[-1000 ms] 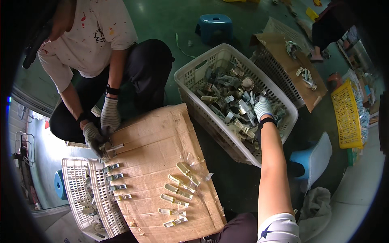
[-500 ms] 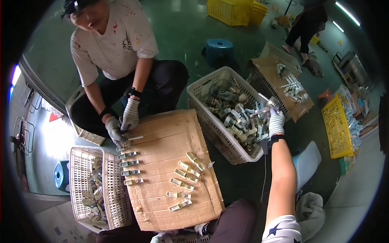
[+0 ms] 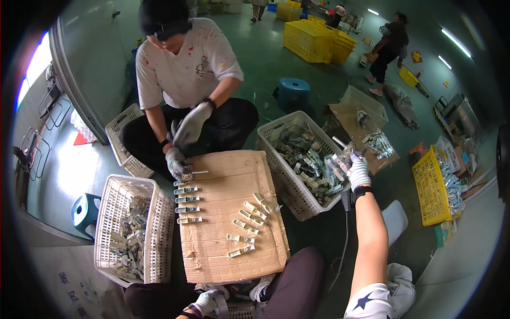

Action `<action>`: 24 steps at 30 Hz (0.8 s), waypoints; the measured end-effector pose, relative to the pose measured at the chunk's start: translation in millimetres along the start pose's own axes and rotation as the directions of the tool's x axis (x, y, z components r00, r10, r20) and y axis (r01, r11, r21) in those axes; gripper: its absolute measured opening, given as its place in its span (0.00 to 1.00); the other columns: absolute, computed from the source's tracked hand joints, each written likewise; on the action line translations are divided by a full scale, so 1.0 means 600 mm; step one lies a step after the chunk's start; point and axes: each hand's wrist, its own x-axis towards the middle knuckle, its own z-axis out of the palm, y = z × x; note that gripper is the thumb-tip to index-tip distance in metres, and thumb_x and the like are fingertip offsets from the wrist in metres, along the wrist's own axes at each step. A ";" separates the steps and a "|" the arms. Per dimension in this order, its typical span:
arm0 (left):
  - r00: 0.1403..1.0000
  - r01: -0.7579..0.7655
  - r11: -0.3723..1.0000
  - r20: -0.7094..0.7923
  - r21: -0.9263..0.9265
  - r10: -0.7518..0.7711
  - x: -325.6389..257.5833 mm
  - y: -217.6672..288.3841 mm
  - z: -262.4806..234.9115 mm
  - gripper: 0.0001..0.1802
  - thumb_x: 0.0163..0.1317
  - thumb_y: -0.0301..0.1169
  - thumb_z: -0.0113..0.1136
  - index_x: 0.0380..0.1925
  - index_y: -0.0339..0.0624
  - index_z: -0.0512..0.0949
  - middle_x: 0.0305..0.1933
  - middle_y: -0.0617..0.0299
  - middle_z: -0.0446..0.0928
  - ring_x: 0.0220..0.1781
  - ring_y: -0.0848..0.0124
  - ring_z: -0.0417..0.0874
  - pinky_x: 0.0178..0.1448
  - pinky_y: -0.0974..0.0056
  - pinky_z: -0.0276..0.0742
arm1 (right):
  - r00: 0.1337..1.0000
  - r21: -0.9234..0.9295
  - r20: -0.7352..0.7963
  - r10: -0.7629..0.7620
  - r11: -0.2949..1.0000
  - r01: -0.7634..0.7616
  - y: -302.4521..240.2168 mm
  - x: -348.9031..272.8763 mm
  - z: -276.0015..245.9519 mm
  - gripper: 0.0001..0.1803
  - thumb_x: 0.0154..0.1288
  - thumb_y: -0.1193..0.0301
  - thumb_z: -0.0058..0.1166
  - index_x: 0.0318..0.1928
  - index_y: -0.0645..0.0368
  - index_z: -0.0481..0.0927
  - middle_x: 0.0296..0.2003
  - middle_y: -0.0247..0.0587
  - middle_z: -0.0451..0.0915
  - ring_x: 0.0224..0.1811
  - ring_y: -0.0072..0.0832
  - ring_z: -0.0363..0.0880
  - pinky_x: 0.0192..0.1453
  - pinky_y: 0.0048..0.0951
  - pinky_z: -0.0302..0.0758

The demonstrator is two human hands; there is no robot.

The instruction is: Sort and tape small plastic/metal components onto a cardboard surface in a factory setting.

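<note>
My right hand (image 3: 359, 171), in a striped white glove, is closed at the right rim of a crate (image 3: 297, 204) of loose clips. From its fingers sticks a piece with a shiny metal rod (image 3: 339, 142); pale clips lie close against it, and I cannot tell which are held. Low in the view, my gloved left hand (image 3: 208, 303) is closed around something pale, partly hidden, below the cardboard sheet (image 3: 218, 212). On that sheet, pale clips (image 3: 241, 251) lie loosely grouped at right, and greenish clips (image 3: 187, 209) form a column along its left edge.
A co-worker (image 3: 188, 69) sits opposite, one gloved hand at the sheet's far left corner. Another crate of clips (image 3: 159, 228) stands at left. Right lie cardboard with metal parts (image 3: 340, 114) and a yellow basket (image 3: 425, 186). Blue stools (image 3: 293, 93) stand around.
The view has tilted up, showing more of the room. My left hand has come further into view. The co-worker's one hand has lifted off the sheet; my right hand stays by the crate.
</note>
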 end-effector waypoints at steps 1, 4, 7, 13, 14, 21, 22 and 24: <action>0.939 -0.319 0.722 0.102 0.614 0.329 -0.009 0.006 0.002 0.15 0.54 0.21 0.62 0.43 0.46 0.80 0.43 0.60 0.81 0.45 0.64 0.81 0.52 0.65 0.76 | 0.999 0.041 0.048 0.025 0.999 -0.027 -0.007 -0.018 0.001 0.03 0.62 0.71 0.58 0.36 0.50 0.77 0.23 0.26 0.71 0.23 0.18 0.69 0.26 0.20 0.69; 0.968 -0.243 0.807 0.079 0.539 0.239 0.033 -0.028 -0.007 0.18 0.54 0.20 0.61 0.46 0.49 0.80 0.45 0.61 0.81 0.47 0.65 0.81 0.53 0.65 0.76 | 0.994 0.266 0.105 -0.012 0.964 -0.016 -0.003 -0.043 0.003 0.03 0.64 0.69 0.56 0.34 0.50 0.75 0.25 0.24 0.71 0.24 0.16 0.68 0.25 0.18 0.67; 0.974 -0.214 0.723 0.093 0.657 0.204 -0.005 0.037 0.014 0.24 0.51 0.16 0.57 0.48 0.51 0.79 0.47 0.58 0.81 0.50 0.63 0.81 0.53 0.64 0.76 | 0.989 0.182 0.123 0.079 0.978 -0.101 -0.024 -0.111 0.032 0.04 0.63 0.70 0.57 0.33 0.50 0.74 0.25 0.26 0.72 0.24 0.17 0.69 0.24 0.18 0.66; 0.973 -0.216 0.742 0.075 0.635 0.218 -0.004 0.044 0.016 0.18 0.54 0.22 0.62 0.46 0.46 0.79 0.42 0.63 0.80 0.46 0.67 0.80 0.51 0.65 0.76 | 0.916 0.289 0.344 0.206 0.905 -0.312 0.014 -0.255 0.113 0.04 0.62 0.70 0.57 0.37 0.53 0.76 0.30 0.28 0.76 0.27 0.18 0.72 0.28 0.20 0.70; 0.974 -0.222 0.851 0.072 0.476 0.215 0.033 -0.044 -0.014 0.18 0.56 0.21 0.61 0.48 0.47 0.79 0.43 0.66 0.79 0.47 0.69 0.80 0.52 0.66 0.75 | 0.860 0.262 0.413 0.300 0.865 -0.428 0.030 -0.300 0.161 0.04 0.62 0.71 0.56 0.37 0.53 0.76 0.29 0.29 0.77 0.26 0.19 0.73 0.28 0.21 0.71; 0.971 -0.239 0.862 0.080 0.448 0.227 0.029 -0.018 0.006 0.23 0.56 0.14 0.53 0.51 0.45 0.78 0.44 0.61 0.82 0.45 0.72 0.80 0.50 0.69 0.76 | 0.674 0.160 0.495 0.548 0.705 -0.691 0.153 -0.397 0.193 0.07 0.66 0.69 0.45 0.35 0.56 0.76 0.23 0.30 0.75 0.17 0.18 0.68 0.22 0.19 0.70; 0.963 -0.262 0.883 0.042 0.390 0.267 0.039 -0.088 -0.029 0.25 0.55 0.12 0.53 0.52 0.46 0.78 0.45 0.61 0.82 0.45 0.71 0.80 0.51 0.69 0.76 | 0.618 0.122 0.552 0.560 0.678 -0.725 0.128 -0.472 0.251 0.07 0.66 0.69 0.46 0.37 0.58 0.76 0.23 0.30 0.75 0.17 0.17 0.67 0.22 0.20 0.71; 0.947 -0.314 0.808 0.102 0.499 0.305 0.047 -0.037 0.006 0.23 0.56 0.14 0.53 0.51 0.46 0.78 0.44 0.62 0.81 0.44 0.71 0.80 0.51 0.69 0.76 | 0.570 0.098 0.654 0.498 0.691 -0.716 0.203 -0.396 0.209 0.10 0.64 0.70 0.47 0.41 0.61 0.77 0.27 0.33 0.78 0.19 0.19 0.69 0.26 0.24 0.77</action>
